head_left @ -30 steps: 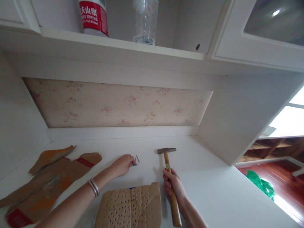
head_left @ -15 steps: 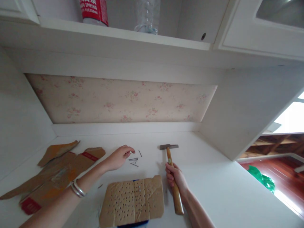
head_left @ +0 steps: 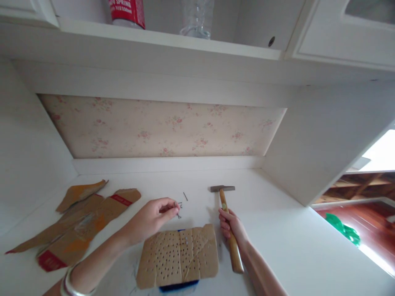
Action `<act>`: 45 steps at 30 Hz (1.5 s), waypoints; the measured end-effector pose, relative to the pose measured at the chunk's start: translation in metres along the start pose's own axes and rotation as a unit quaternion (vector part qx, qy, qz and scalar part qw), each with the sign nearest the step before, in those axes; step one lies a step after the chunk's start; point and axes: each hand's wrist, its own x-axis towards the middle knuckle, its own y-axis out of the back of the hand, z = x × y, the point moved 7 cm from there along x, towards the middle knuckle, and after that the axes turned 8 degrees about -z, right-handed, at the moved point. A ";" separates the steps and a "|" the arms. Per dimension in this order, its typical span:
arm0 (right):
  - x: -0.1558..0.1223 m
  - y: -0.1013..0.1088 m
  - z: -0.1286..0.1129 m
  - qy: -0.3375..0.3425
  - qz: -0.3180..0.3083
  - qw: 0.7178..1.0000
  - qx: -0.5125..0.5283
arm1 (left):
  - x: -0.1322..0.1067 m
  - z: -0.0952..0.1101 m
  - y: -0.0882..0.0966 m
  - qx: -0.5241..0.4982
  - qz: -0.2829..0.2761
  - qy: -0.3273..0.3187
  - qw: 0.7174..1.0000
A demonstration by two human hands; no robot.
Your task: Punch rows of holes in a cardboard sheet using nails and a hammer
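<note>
My left hand point(head_left: 159, 214) is over a small group of nails point(head_left: 180, 204), thumb and fingers pinched together. A thin dark nail seems to show at its fingertips, though the fingers partly hide it and the group. A separate nail point(head_left: 185, 196) lies just beyond. My right hand point(head_left: 232, 226) is wrapped round the wooden handle of a hammer point(head_left: 223, 201), whose metal head points away from me, slightly above the counter. Between my forearms sits a flat piece of cardboard point(head_left: 177, 259) dotted with holes, with something blue showing under its near edge.
Torn cardboard pieces point(head_left: 84, 222) lie on the white counter point(head_left: 277, 238) at left. A shelf point(head_left: 163, 41) overhead holds a red-labelled bottle point(head_left: 128, 12) and a clear plastic bottle point(head_left: 196, 18). Side panels and flowered wallpaper point(head_left: 173, 127) enclose the counter.
My left hand has come nearer and to the right, over the nails, and its fingers have closed into a pinch. My right hand keeps its hold on the hammer. The view has shifted slightly.
</note>
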 end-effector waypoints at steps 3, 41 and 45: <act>0.000 0.000 0.000 0.000 -0.003 1.000 0.007 | -0.018 0.021 -0.014 -0.018 0.003 -0.003 1.000; -0.004 -0.006 -0.005 -0.011 0.004 0.999 0.035 | -0.025 0.024 -0.043 0.173 0.055 -0.066 0.981; -0.003 -0.004 -0.003 -0.011 0.001 0.999 0.035 | -0.024 0.023 -0.044 0.169 0.061 -0.063 0.982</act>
